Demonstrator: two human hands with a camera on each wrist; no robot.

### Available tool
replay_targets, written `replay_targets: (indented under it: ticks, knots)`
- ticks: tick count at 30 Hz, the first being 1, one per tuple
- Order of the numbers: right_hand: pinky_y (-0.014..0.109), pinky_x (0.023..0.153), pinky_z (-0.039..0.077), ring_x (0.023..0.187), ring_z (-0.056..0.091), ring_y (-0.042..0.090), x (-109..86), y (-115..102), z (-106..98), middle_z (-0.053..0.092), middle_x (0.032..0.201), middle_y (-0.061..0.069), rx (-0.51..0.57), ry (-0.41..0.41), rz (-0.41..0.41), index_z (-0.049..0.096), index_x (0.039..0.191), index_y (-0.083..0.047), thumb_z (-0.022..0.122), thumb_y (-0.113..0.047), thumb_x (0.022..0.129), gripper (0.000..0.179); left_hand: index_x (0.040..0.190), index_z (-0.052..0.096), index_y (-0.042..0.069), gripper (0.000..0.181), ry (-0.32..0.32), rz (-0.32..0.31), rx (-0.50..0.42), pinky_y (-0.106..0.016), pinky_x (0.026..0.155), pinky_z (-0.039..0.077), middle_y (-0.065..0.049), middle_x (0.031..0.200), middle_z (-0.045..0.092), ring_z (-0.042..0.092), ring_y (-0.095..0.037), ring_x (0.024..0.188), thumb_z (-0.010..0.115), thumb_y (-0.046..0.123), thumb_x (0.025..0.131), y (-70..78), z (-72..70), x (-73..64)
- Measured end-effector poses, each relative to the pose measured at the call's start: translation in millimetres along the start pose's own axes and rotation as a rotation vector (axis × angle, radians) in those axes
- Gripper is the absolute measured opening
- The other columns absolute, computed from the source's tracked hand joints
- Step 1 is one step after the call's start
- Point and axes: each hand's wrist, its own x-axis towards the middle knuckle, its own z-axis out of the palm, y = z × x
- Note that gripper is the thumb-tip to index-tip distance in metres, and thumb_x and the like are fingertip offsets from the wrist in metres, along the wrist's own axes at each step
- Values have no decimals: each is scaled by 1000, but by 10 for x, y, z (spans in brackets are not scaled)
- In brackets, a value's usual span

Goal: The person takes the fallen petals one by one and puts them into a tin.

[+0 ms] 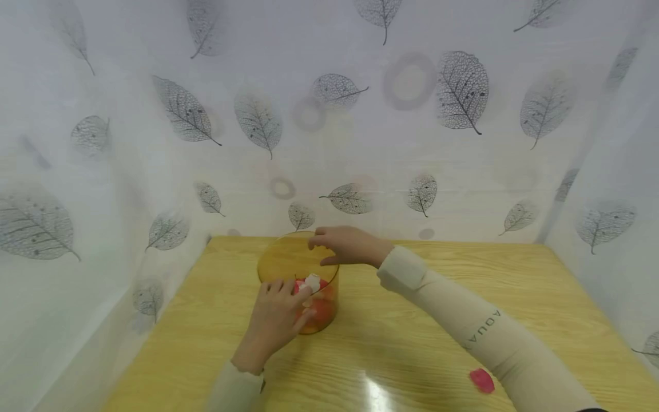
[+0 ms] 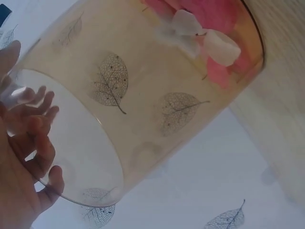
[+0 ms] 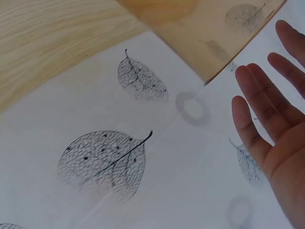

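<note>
An amber see-through cylindrical container [image 1: 332, 303] stands on the table, its open top facing up. Pink petals [image 2: 212, 14] and white petals [image 2: 221, 47] lie in its lower part. At the near left rim, my left hand [image 1: 278, 312] holds the container, fingers bent over the edge; the left wrist view shows these fingers [image 2: 45, 152] at the rim. Over the far right rim hovers my right hand [image 1: 350, 245], fingers spread and loosely extended. In the right wrist view, the right hand [image 3: 281, 124] has nothing in its palm, and the container's edge is beside the fingertips.
A single deep pink petal [image 1: 482, 380] lies on the wooden table [image 1: 412, 355] near the front right, beside the right sleeve [image 1: 484, 320]. White sheeting with a leaf print [image 1: 463, 91] encloses the table at the back and both sides.
</note>
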Motion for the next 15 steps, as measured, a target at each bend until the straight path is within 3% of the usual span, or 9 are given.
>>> replay_targets:
  ticks: [7, 15]
  knots:
    - [29, 78, 53, 88, 64, 18, -317, 211, 48, 63, 108, 6, 1, 95, 27, 62, 110, -13, 70, -24, 83, 31, 105, 57, 27, 39, -68, 11, -25, -37, 72, 40, -4, 92, 55, 51, -22, 85, 69, 51, 77, -18, -28, 4]
    - [31, 77, 53, 86, 64, 17, -857, 399, 114, 62, 108, 4, 53, 129, 125, 62, 111, -12, 70, -22, 83, 31, 106, 56, 30, 42, 2, 35, -15, -35, 69, 36, -4, 90, 51, 46, -21, 80, 71, 52, 74, -35, -12, -19]
